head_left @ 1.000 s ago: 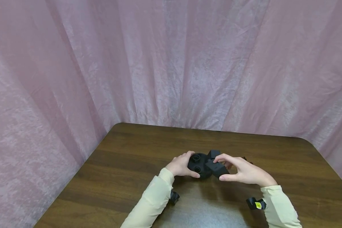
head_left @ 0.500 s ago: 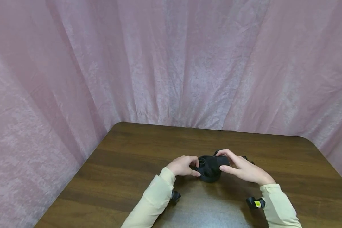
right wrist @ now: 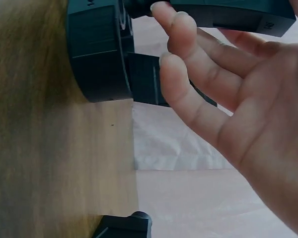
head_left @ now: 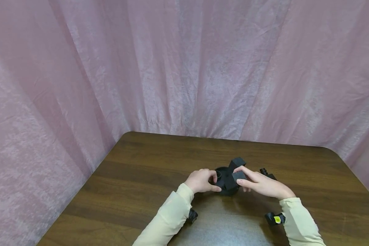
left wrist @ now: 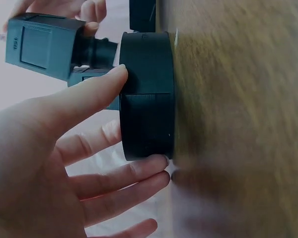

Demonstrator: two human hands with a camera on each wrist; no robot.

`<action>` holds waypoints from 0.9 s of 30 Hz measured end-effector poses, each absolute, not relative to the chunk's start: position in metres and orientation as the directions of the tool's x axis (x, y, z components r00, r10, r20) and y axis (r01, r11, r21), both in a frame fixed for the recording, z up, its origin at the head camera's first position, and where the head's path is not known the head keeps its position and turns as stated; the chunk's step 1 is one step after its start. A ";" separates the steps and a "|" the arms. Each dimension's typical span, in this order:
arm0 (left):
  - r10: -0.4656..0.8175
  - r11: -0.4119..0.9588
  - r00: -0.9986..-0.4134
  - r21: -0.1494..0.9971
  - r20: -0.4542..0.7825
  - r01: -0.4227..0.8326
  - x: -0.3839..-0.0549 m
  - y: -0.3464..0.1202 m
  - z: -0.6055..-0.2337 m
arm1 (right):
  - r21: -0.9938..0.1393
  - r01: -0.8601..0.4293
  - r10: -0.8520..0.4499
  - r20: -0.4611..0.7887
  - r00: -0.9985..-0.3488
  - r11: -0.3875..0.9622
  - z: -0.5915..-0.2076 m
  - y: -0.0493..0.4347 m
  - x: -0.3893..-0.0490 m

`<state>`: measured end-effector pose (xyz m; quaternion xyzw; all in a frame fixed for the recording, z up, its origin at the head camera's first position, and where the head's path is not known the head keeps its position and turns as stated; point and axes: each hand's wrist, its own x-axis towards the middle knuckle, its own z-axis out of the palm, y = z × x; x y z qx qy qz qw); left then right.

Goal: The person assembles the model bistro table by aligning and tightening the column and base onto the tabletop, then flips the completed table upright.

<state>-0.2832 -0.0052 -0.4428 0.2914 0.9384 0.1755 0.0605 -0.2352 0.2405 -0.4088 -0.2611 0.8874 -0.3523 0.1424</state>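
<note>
the right hand [head_left: 262,185], fingers pinching a block [head_left: 239,176], is tilting it steeper than before, so its plug [left wrist: 96,52] is facing the round base [left wrist: 147,104] on the tabletop [head_left: 160,160] that the left hand [head_left: 201,181] is gripping from nine o'clock.

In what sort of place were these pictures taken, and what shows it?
Probably a curtained-off recording corner, though I cannot be sure. A pink curtain hangs behind and beside the wood-grain table, and a small black device is worn at the right sleeve.
</note>
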 end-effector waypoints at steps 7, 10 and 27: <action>0.573 0.763 -0.819 0.380 -0.023 0.523 -0.281 -0.006 -0.441 | -0.675 -0.401 -0.555 -0.015 -0.832 0.619 -0.411 0.241 -0.240; 0.577 0.759 -0.816 0.387 -0.026 0.524 -0.282 -0.006 -0.441 | -0.656 -0.435 -0.545 0.044 -0.837 0.616 -0.415 0.240 -0.242; 0.590 0.743 -0.805 0.428 -0.058 0.514 -0.282 -0.005 -0.441 | -0.589 -0.405 -0.425 0.113 -0.898 0.699 -0.425 0.231 -0.244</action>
